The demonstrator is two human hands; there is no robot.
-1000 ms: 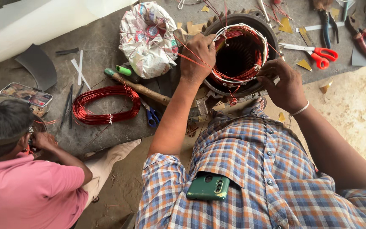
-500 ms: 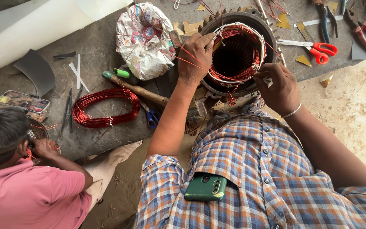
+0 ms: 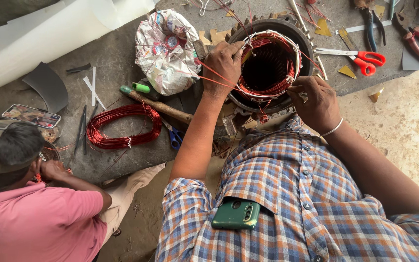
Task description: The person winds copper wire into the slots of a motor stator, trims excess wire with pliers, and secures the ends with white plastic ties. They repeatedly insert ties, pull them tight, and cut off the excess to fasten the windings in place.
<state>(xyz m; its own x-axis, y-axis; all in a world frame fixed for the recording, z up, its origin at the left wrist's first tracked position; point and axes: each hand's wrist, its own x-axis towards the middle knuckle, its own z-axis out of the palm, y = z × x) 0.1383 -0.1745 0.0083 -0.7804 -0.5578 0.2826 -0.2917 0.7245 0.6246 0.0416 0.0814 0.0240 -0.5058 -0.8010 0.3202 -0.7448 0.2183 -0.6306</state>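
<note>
I see the round motor stator [image 3: 267, 68] sitting on the grey floor slab [image 3: 117, 53], far and a little right of centre, its bore ringed with red copper windings [image 3: 270, 90]. My left hand [image 3: 224, 63] rests on the stator's left rim, fingers curled over the edge and pinching a red wire strand [image 3: 190, 60] that runs leftward toward the crumpled paper bundle [image 3: 168, 51]. My right hand [image 3: 318, 104] is at the near right rim — fingers closed on the winding there, though I cannot tell exactly what they grip.

To the left lies a loose coil of red wire [image 3: 122, 126], with a wooden-handled tool [image 3: 163, 106] between it and the stator. Red-handled scissors [image 3: 364, 58] lie just right of the stator, pliers [image 3: 415, 36] farther right.

A green phone [image 3: 236, 214] sits in my checked shirt pocket. At near left a co-worker in a pink shirt [image 3: 40, 225] bends over — their hands are near their face.
</note>
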